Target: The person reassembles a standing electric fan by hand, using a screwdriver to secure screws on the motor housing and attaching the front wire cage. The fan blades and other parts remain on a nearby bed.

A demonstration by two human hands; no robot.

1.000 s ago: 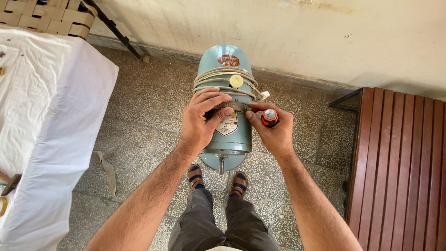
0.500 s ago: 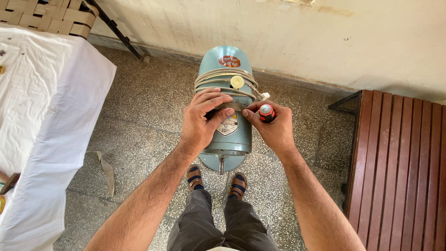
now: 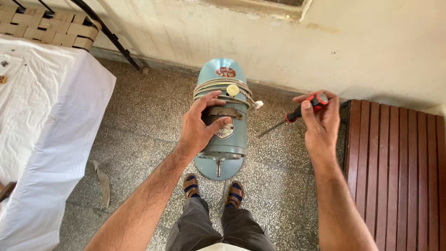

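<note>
I am standing on a speckled stone floor [image 3: 139, 116] against a stained plaster wall [image 3: 362, 42]. My left hand [image 3: 200, 124] is pressing on the side of the pale blue motor housing [image 3: 232, 139], thumb and fingers spread around the small metal bracket [image 3: 225, 111] on its top, apparently to keep the round body from rolling. Just beyond my fingers, a grey cord [image 3: 218, 88] is lying coiled around the housing, with a cream knob [image 3: 232, 89] on it. The shaft stub [image 3: 218, 168] is pointing back toward my sandalled feet [image 3: 234, 191]. My right hand [image 3: 320, 125] is closing around the red-and-black screwdriver [image 3: 299, 111], its blade angling down toward the motor but well apart from it. Half a second ago this hand was resting against the housing with the tool; it has since lifted away to the right. Beyond it is lying a slatted wooden bench [image 3: 399, 176]; far off my left hand, a white cloth [image 3: 46, 121] is draping a table.
</note>
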